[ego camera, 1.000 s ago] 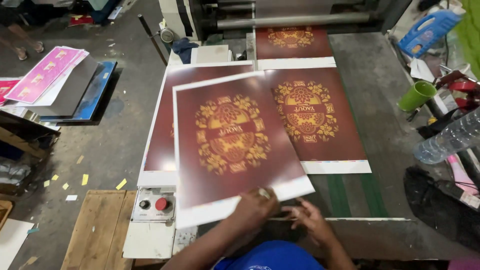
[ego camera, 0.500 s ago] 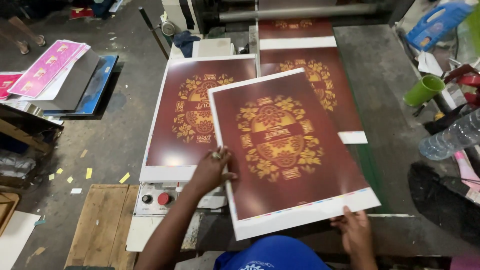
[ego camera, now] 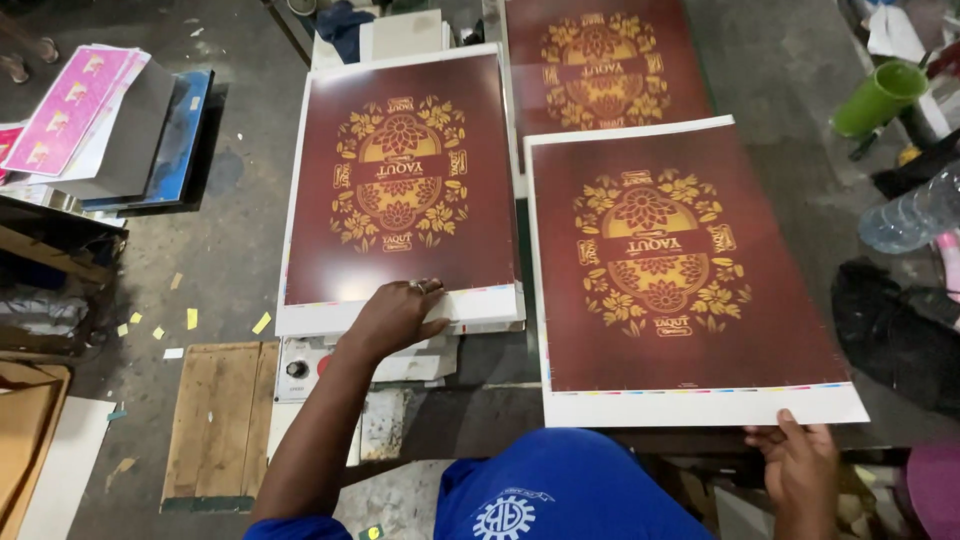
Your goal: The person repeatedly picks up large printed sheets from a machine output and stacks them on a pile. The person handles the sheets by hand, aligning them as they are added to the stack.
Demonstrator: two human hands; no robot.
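A stack of maroon printed sheets [ego camera: 400, 180] with a gold floral emblem lies at the left of the work surface. My left hand [ego camera: 395, 315] rests flat on the stack's near white edge, fingers spread. A separate maroon sheet [ego camera: 680, 270] of the same print lies to the right on the table. My right hand [ego camera: 798, 462] grips that sheet's near right corner at the white margin. A third printed sheet [ego camera: 600, 60] lies farther back, partly covered.
A green cup [ego camera: 878, 97] and a clear plastic bottle [ego camera: 915, 215] sit at the right. A control box with buttons [ego camera: 300, 368] is below the stack. Pink printed sheets [ego camera: 75, 110] lie on a pile at far left. A wooden pallet [ego camera: 215, 420] is on the floor.
The single sheet has been carried from the left stack to the right and laid down flat. My left hand has let go of it and rests on the stack's edge.
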